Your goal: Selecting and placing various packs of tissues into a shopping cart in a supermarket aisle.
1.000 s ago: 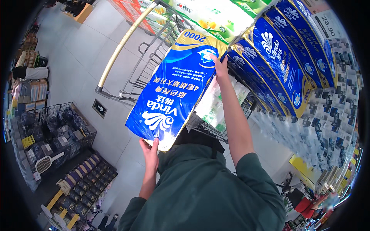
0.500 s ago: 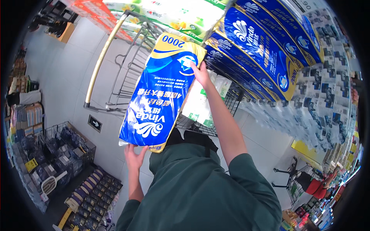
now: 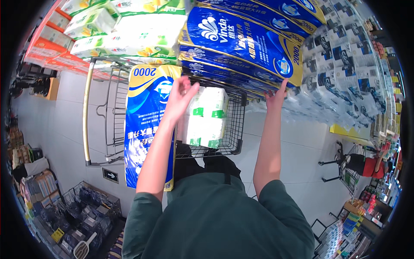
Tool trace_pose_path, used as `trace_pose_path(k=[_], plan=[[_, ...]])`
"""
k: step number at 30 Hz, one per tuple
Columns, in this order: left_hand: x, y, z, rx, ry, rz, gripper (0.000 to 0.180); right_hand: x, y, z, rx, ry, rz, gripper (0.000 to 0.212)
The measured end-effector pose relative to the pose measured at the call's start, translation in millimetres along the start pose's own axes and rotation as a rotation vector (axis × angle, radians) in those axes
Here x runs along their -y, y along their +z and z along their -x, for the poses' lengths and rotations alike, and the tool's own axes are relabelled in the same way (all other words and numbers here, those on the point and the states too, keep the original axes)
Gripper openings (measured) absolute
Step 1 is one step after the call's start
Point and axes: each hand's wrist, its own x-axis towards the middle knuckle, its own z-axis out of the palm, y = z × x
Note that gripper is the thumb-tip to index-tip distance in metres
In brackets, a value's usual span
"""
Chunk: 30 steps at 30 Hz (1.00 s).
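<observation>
A long blue and gold tissue pack [image 3: 140,125] rests across the handle end of a wire shopping cart [image 3: 235,125]. My left hand [image 3: 183,95] is just right of that pack's upper part, holding nothing, with thumb and fingers apart. White and green paper packs [image 3: 207,116] sit inside the cart. Farther right, my right hand [image 3: 277,96] is spread at the near lower edge of a stacked blue tissue pack [image 3: 250,45]. Its thumb reaches the pack's corner; whether the other fingers touch it is unclear.
White and green tissue packs [image 3: 146,34] are piled behind the cart. Clear-wrapped paper packs [image 3: 345,64] stand at right. A wire bin of dark goods [image 3: 90,207] is at lower left. A person in red [image 3: 373,166] stands with another cart at far right.
The blue tissue pack moved from between my hands down and left onto the cart, and both hands let go. My hands shifted right, the right one to the blue stack. My view turned.
</observation>
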Motion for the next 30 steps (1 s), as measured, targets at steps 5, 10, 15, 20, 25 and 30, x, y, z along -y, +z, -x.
trace_pose_path(k=[5, 10, 15, 20, 25, 30], plan=[[-1, 53, -116, -0.028, -0.273, 0.319, 0.1, 24, 16, -38, 0.095, 0.072, -0.089, 0.096], [10, 83, -152, -0.14, -0.348, 0.47, 0.086, 24, -4, -78, 0.114, 0.196, 0.017, 0.101], [24, 75, -172, -0.192, -0.37, 0.516, 0.079, 17, -1, -87, 0.223, 0.253, 0.12, 0.104], [19, 85, -171, -0.226, -0.314, 0.502, 0.071, 15, 0, -96, 0.069, -0.035, 0.039, 0.081], [28, 71, -175, -0.244, -0.268, 0.508, 0.071, 18, 28, -70, -0.03, -0.138, -0.06, 0.093], [17, 81, -169, -0.188, -0.329, 0.564, 0.078, 24, 28, -75, -0.079, -0.084, -0.198, 0.092]])
